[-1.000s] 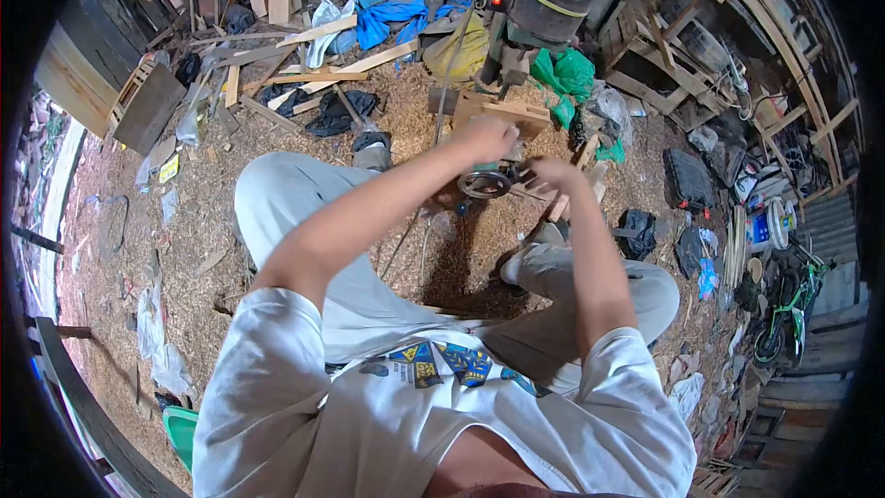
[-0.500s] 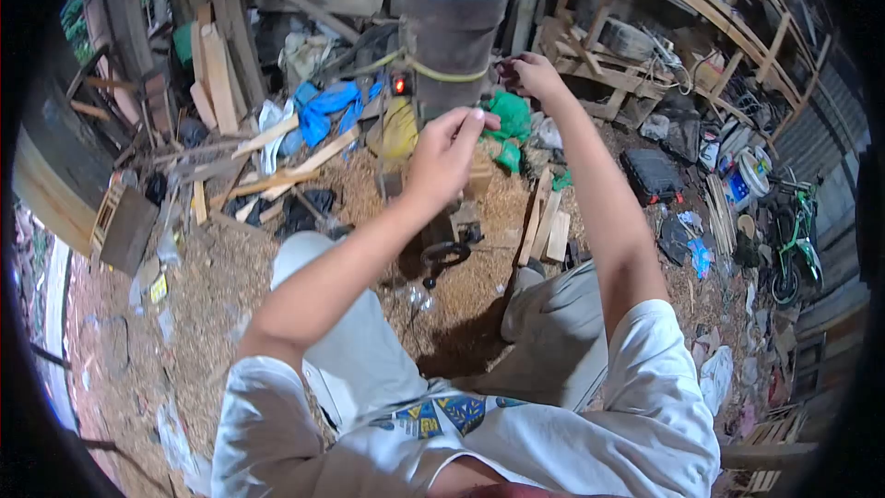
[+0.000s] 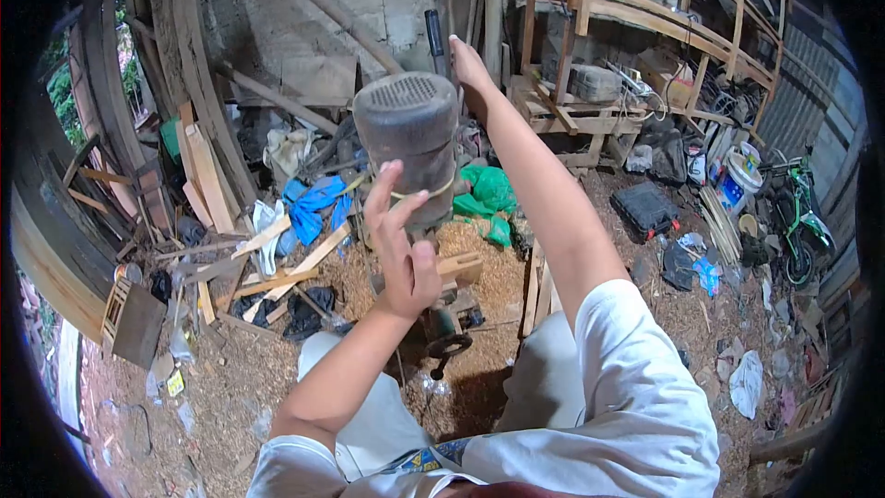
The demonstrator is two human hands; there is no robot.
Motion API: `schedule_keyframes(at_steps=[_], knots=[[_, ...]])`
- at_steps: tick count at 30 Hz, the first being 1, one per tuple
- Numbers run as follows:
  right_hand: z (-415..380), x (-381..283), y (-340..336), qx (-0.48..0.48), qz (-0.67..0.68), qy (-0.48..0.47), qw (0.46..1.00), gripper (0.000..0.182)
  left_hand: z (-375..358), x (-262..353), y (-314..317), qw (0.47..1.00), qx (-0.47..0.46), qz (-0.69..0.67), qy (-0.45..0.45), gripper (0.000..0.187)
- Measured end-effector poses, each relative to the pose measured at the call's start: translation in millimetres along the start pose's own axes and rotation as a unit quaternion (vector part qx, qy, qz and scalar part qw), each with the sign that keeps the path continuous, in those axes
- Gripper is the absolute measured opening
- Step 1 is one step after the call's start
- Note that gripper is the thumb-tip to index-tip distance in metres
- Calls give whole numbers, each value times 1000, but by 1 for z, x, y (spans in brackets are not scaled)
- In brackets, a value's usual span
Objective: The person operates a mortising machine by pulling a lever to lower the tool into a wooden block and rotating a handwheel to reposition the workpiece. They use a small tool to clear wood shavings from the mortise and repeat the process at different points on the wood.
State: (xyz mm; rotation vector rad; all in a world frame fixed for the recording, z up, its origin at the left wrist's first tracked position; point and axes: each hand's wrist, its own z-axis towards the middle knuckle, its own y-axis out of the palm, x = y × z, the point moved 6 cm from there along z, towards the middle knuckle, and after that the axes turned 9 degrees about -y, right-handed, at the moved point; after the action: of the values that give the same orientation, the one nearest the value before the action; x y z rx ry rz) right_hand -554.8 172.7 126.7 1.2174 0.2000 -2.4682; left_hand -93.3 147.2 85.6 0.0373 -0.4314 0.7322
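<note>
A tall machine with a dark ribbed motor housing stands in front of me, a yellow band round its middle. My left hand is raised before the machine's lower housing, its fingers spread and nothing in them. Up at the right of the housing, my right hand is beside a black-gripped lever; its fingers are mostly hidden, so its hold cannot be made out. A light wooden piece lies at the machine, just right of my left hand. Below it is a dark handwheel.
Wood shavings cover the floor. Loose boards and a blue bag lie to the left, a green bag behind the machine. At the right are a black case, a white bucket, a wooden rack and a small green bicycle.
The view has tilted upward. My right hand has moved up to beside the lever, which now shows. My left hand has opened, its fingers spreading from a closed pose.
</note>
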Motion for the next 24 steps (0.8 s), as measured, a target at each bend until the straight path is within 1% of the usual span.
schedule_keyframes(at_steps=[1, 2, 4, 5, 6, 7, 8, 9, 11, 12, 14, 15, 16, 18, 20, 22, 24], knots=[[24, 27, -4, -14, 8, 4, 1000, 82, -1, -6, 0, 1000, -17, 10, 0, 55], [29, 19, -1, -14, 8, -3, 1000, 82, 1, -8, 2, 1000, -14, 10, 6, 55], [23, 22, 10, 1, 142, 142, 980, 88, 4, -10, 1, 999, 28, -19, 14, 59], [22, 14, 13, -36, 136, 125, 982, 89, 6, -12, 1, 999, 28, -13, 11, 61], [12, -9, 20, -38, 136, 121, 983, 89, 8, -12, 1, 999, 30, -13, 15, 61], [-5, -40, 24, -5, 104, 123, 987, 83, 10, -14, 0, 999, 48, -14, 10, 61], [-16, -58, 25, 28, 73, 125, 989, 79, 12, -14, 0, 998, 66, -15, 5, 61], [-16, -61, 27, 29, 73, 120, 990, 79, 12, -15, 0, 997, 74, -20, -2, 61], [-11, -61, 30, 28, 136, 124, 983, 74, 14, -16, 3, 997, 77, -24, 2, 61], [-12, -60, 30, 28, 135, 118, 983, 74, 15, -17, 3, 997, 79, -26, 1, 61], [-11, -63, 32, 0, 137, 56, 989, 67, 16, -16, 1, 996, 85, -31, 10, 61], [-13, -68, 33, 20, 168, 30, 985, 64, 16, -16, 1, 996, 88, -35, 9, 62], [-20, -86, 34, 18, 167, 23, 986, 64, 16, -16, 0, 995, 89, -38, 7, 63], [-34, -116, 34, 46, 165, 78, 982, 64, 16, -16, 1, 995, 93, -43, 10, 63], [-17, -127, 34, 51, 146, 71, 985, 65, 16, -15, 4, 996, 78, -35, 5, 63], [-5, -137, 35, 81, 166, 23, 983, 64, 16, -15, 7, 997, 71, -26, 2, 62], [-8, -137, 41, 62, 104, 11, 993, 59, 16, -16, 10, 998, 64, -18, -2, 61]])
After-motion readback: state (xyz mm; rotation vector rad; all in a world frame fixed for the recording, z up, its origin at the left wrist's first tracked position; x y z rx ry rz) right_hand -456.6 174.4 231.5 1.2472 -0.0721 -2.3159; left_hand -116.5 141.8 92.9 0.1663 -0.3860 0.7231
